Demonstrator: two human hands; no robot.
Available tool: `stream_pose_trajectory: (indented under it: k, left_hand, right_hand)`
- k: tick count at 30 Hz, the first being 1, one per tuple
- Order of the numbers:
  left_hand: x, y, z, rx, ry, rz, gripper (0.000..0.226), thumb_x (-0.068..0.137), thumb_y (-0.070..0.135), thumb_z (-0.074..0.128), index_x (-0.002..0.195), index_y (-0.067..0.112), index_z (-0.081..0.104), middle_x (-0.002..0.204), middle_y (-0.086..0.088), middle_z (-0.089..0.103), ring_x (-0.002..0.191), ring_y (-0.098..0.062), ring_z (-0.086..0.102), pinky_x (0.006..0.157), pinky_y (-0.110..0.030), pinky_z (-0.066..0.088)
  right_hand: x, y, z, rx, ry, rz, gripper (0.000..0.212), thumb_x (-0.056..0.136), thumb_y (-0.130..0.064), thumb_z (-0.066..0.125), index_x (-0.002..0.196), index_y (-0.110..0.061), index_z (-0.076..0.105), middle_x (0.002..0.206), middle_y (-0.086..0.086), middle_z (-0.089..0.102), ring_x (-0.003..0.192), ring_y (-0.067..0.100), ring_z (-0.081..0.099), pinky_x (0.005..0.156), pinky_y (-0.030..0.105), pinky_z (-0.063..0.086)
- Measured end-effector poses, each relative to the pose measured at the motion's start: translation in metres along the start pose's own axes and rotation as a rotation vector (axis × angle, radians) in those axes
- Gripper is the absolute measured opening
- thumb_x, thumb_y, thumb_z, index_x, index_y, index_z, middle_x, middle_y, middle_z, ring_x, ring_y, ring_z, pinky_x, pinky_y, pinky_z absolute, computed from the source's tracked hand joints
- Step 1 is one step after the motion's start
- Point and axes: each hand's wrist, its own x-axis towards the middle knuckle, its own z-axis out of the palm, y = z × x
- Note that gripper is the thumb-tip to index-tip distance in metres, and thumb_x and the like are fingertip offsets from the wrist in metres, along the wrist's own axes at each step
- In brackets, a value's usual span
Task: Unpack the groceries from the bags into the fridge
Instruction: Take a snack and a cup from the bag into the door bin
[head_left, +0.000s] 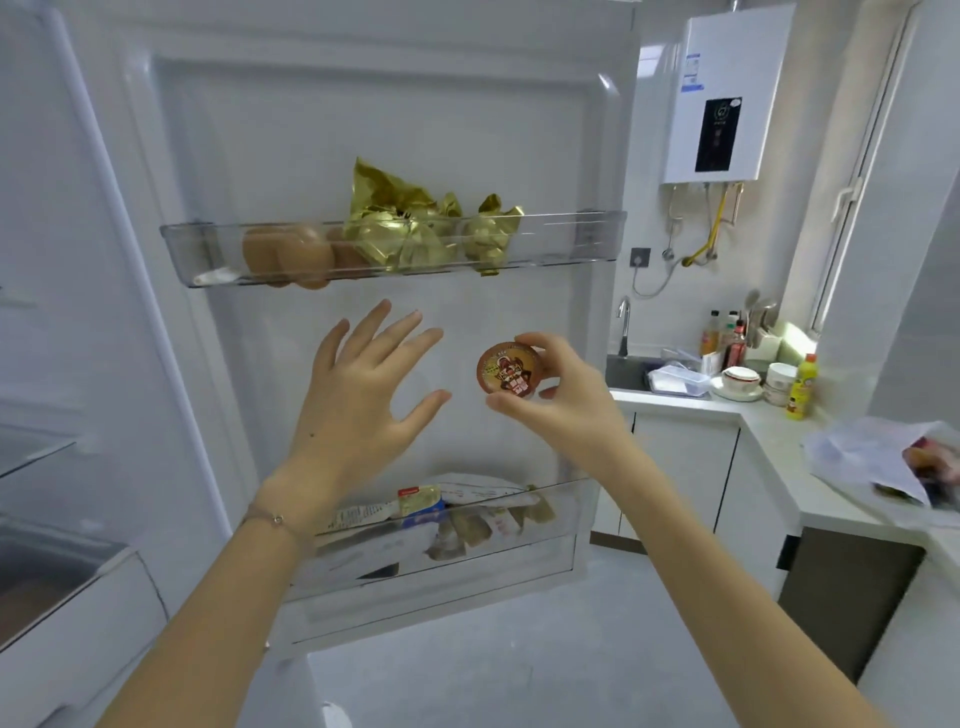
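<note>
One-handed, pinching a foil-lidded cup (510, 375) in the right hand (563, 402), likely bound for the upper door shelf (571, 244); holding the left hand (358, 395) spread, empty.

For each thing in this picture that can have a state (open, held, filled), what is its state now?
fridge door: open, inner side faces the camera.
upper door shelf: holds eggs and gold packets.
lower door shelf: holds several packets.
round cup: lid on, held in the air between the two shelves.
left hand: open, fingers spread, holds nothing.
right hand: pinches the round cup.
grocery bag: lies on the counter, something inside.
</note>
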Motion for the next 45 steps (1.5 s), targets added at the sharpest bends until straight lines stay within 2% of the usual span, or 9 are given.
stream_pose_trajectory:
  k: [7, 17, 22, 30, 34, 37, 39, 42, 45]
  left_hand:
    - [0.039, 0.018, -0.041, -0.062, 0.136, 0.072, 0.055, 0.090, 0.048, 0.053, 0.138, 0.021, 0.053, 0.135, 0.004, 0.058, 0.123, -0.019, 0.053, 0.102, -0.042, 0.043]
    - [0.093, 0.024, -0.055, 0.109, 0.225, 0.051, 0.058, 0.088, 0.057, 0.047, 0.133, 0.023, 0.057, 0.137, 0.003, 0.056, 0.132, -0.025, 0.043, 0.107, -0.040, 0.027]
    - [0.110, 0.021, -0.045, 0.166, 0.155, -0.041, 0.066, 0.085, 0.063, 0.038, 0.137, 0.025, 0.053, 0.140, 0.001, 0.053, 0.135, -0.027, 0.038, 0.110, -0.048, 0.026]
    - [0.132, 0.015, -0.039, 0.117, 0.114, -0.094, 0.068, 0.084, 0.066, 0.035, 0.140, 0.029, 0.047, 0.146, 0.002, 0.046, 0.141, -0.023, 0.030, 0.114, -0.046, 0.019]
    - [0.136, 0.014, -0.035, 0.139, 0.102, -0.098, 0.070, 0.084, 0.068, 0.032, 0.140, 0.030, 0.047, 0.145, 0.003, 0.048, 0.140, -0.023, 0.032, 0.114, -0.045, 0.019]
    - [0.135, 0.014, -0.033, 0.151, 0.113, -0.087, 0.068, 0.085, 0.066, 0.032, 0.139, 0.029, 0.049, 0.143, 0.002, 0.049, 0.139, -0.023, 0.034, 0.114, -0.046, 0.020]
    - [0.133, 0.013, -0.032, 0.151, 0.121, -0.079, 0.068, 0.086, 0.066, 0.032, 0.139, 0.028, 0.050, 0.143, 0.002, 0.050, 0.139, -0.023, 0.035, 0.114, -0.047, 0.020]
    - [0.129, 0.011, -0.030, 0.167, 0.126, -0.071, 0.067, 0.087, 0.066, 0.032, 0.138, 0.027, 0.051, 0.142, 0.001, 0.051, 0.138, -0.024, 0.036, 0.114, -0.049, 0.022]
    - [0.129, 0.010, -0.029, 0.196, 0.131, -0.064, 0.066, 0.087, 0.065, 0.033, 0.136, 0.025, 0.053, 0.140, 0.000, 0.053, 0.136, -0.026, 0.039, 0.113, -0.050, 0.022]
  right_hand:
    - [0.034, -0.029, -0.045, 0.047, 0.236, -0.204, 0.054, 0.077, -0.034, 0.079, 0.122, -0.017, 0.055, 0.112, -0.001, 0.057, 0.097, 0.010, 0.058, 0.082, 0.017, 0.050]
    - [0.097, -0.055, -0.068, 0.049, 0.394, -0.271, 0.065, 0.085, -0.028, 0.072, 0.139, -0.007, 0.043, 0.120, 0.001, 0.042, 0.101, 0.009, 0.051, 0.092, 0.015, 0.045]
    - [0.127, -0.064, -0.066, -0.174, 0.255, -0.181, 0.064, 0.086, -0.035, 0.069, 0.138, -0.008, 0.046, 0.125, 0.006, 0.047, 0.107, 0.018, 0.054, 0.090, 0.024, 0.046]
    - [0.155, -0.073, -0.080, -0.396, -0.002, 0.082, 0.031, 0.080, -0.036, 0.069, 0.080, -0.008, 0.056, 0.077, 0.002, 0.052, 0.061, 0.016, 0.047, 0.049, 0.024, 0.033]
    - [0.166, -0.076, -0.086, -0.449, -0.159, 0.198, 0.021, 0.079, -0.026, 0.063, 0.073, -0.009, 0.053, 0.067, 0.004, 0.049, 0.057, 0.018, 0.044, 0.051, 0.025, 0.033]
    - [0.171, -0.074, -0.081, -0.488, -0.158, 0.193, 0.019, 0.076, -0.029, 0.061, 0.080, -0.010, 0.058, 0.077, 0.007, 0.058, 0.064, 0.019, 0.050, 0.058, 0.028, 0.041]
    - [0.173, -0.070, -0.079, -0.472, -0.149, 0.184, 0.036, 0.077, -0.030, 0.061, 0.105, -0.007, 0.064, 0.096, 0.010, 0.068, 0.072, 0.020, 0.061, 0.070, 0.028, 0.052]
    - [0.171, -0.068, -0.079, -0.486, -0.120, 0.150, 0.060, 0.081, -0.033, 0.063, 0.136, -0.017, 0.047, 0.108, 0.003, 0.063, 0.089, 0.022, 0.066, 0.085, 0.039, 0.056]
    - [0.165, -0.068, -0.079, -0.477, -0.071, 0.085, 0.068, 0.083, -0.041, 0.065, 0.143, -0.021, 0.039, 0.118, 0.001, 0.061, 0.102, 0.020, 0.061, 0.089, 0.038, 0.053]
